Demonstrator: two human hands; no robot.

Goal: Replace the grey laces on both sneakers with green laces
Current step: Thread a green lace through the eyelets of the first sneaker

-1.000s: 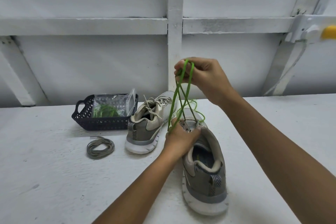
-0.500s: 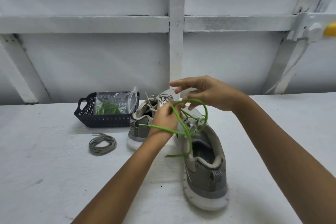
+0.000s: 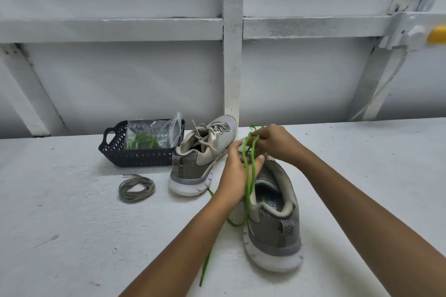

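Even soft light, faint shadows, wide-angle distortion

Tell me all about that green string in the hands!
The green lace is a thin, bright green cord that looks soft and floppy. The right hand pinches its upper strands, and the left hand holds them just below, over the front of the near sneaker. Two strands hang down beside the shoe's opening and curl into a loop. One loose end trails across the white table towards the camera.
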